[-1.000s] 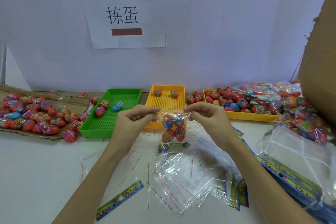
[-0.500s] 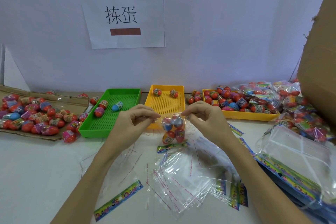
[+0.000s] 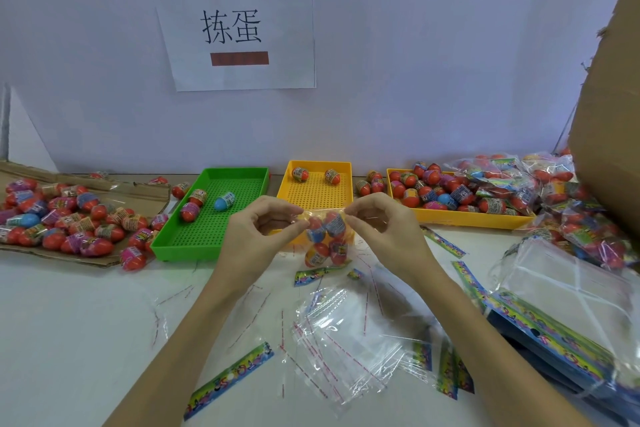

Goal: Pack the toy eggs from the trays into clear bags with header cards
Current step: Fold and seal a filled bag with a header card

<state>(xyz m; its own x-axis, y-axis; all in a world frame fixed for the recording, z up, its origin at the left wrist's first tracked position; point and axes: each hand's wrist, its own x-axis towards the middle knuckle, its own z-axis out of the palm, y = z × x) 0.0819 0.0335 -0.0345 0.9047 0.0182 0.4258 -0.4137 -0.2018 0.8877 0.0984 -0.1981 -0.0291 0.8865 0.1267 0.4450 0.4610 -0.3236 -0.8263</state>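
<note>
Both hands, left hand [image 3: 258, 232] and right hand [image 3: 382, 227], pinch the top of a small clear plastic bag of red toy eggs [image 3: 327, 239] with curled fingers. It hangs above the white desk [image 3: 69, 322], the yellow perforated plastic tray [image 3: 317, 192] at 12 o'clock behind it

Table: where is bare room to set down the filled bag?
Bare: the near-left table, below the cardboard sheet and green tray, left of the left hand. Crowded: loose clear bags and header cards beneath the filled bag and right hand.
</note>
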